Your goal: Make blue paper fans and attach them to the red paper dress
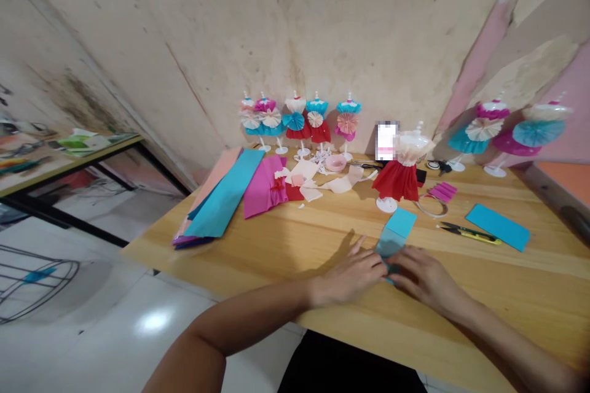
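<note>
A strip of teal paper (397, 230) lies on the wooden table (286, 245) in front of me. My left hand (353, 273) and my right hand (421, 276) meet at its near end, fingers pinched on the paper as if folding it. Just beyond stands a small white mannequin wearing a red paper skirt (397, 178). The folded end of the strip is mostly hidden under my fingers.
Long sheets of teal, pink and purple paper (225, 196) lie at the left. Several dressed mini mannequins (299, 120) line the wall, two more (507, 129) at the right. A yellow-handled snipper (470, 233), another teal piece (498, 227), a pink bowl (335, 163) and scraps lie around.
</note>
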The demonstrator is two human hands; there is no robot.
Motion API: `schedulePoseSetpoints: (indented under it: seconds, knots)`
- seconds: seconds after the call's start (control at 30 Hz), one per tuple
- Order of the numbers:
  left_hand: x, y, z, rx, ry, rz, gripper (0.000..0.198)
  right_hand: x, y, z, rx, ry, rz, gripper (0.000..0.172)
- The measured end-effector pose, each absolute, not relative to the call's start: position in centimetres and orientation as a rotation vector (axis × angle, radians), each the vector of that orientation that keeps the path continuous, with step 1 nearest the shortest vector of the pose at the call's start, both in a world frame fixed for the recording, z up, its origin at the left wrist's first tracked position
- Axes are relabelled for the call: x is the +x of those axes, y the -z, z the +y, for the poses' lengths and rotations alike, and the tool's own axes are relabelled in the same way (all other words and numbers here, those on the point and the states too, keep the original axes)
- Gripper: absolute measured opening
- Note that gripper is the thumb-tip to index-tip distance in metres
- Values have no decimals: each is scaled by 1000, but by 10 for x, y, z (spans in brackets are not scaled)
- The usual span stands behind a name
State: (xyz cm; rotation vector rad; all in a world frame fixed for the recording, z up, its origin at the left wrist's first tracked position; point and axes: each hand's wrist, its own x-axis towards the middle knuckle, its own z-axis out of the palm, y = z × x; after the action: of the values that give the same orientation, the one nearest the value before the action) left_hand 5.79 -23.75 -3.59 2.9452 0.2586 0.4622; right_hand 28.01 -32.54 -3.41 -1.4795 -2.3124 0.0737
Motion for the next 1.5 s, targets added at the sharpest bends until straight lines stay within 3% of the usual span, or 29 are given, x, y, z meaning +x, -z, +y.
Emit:
schedulePoseSetpoints:
  seconds: [0.17, 0.27, 0.43, 0.53, 0.67, 0.77, 0.87, 0.97, 1.5]
  knots:
    - [55, 29, -240, 2959, -442, -26, 17, 315, 37, -289, -1826, 338, -2076, 42]
    - [53, 24, -246, 2988, -422, -225, 19, 315, 48, -288, -1962, 432, -2188, 40]
    - [50, 23, -259, 3048, -440, -492, 24, 265, 53, -292, -1596, 311, -2590, 37]
    - [49, 26, -259, 3076, -409, -284, 23, 249, 49, -257, -1618, 296, -2509, 37]
    - [49, 33, -241, 3026, -406, 401, 22, 259, 39, -211, -1755, 236, -2276, 42]
    - [49, 35, -228, 2918, -412, 638, 21, 269, 34, -222, -1592, 31, -2092, 38]
    - [50, 35, -223, 2844, -430, 661, 20, 273, 29, -259, -1451, -303, -2057, 29]
    - [51, 32, -223, 2804, -421, 644, 17, 274, 27, -289, -1434, -427, -2137, 19]
    - [59, 31, -209, 2731, -318, 679, 20, 276, 52, -289, -1500, -63, -2262, 25]
